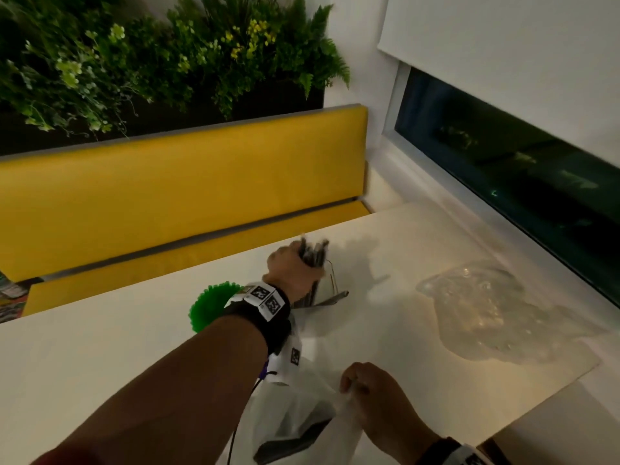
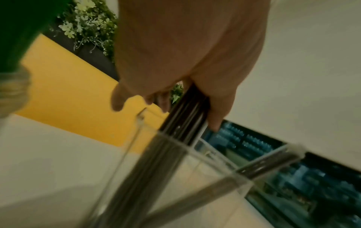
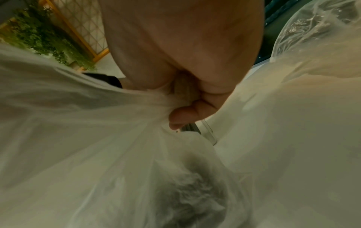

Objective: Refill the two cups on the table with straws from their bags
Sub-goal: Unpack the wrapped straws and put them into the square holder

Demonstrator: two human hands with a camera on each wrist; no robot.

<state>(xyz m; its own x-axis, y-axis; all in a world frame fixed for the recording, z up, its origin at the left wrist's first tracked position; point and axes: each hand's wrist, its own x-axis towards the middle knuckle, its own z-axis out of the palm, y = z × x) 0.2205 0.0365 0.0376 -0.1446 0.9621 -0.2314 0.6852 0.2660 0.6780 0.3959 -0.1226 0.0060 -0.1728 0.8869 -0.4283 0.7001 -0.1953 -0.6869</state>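
Note:
My left hand (image 1: 295, 266) grips a bundle of black straws (image 1: 313, 253) whose lower ends stand inside a clear cup (image 1: 327, 290) at mid table. In the left wrist view the fingers (image 2: 218, 108) curl round the black straws (image 2: 187, 117), which pass down through the clear cup's rim (image 2: 220, 155); one straw leans apart to the right. A second cup full of green straws (image 1: 209, 305) sits just left of my left wrist. My right hand (image 1: 365, 387) pinches the edge of a white plastic bag (image 1: 302, 417) holding more black straws; the bag (image 3: 97, 138) fills the right wrist view.
A crumpled clear plastic bag (image 1: 483, 307) lies on the white table (image 1: 100, 357) to the right. A yellow bench (image 1: 174, 193) runs along the far edge, with plants above. A dark window (image 1: 523, 169) lines the right side.

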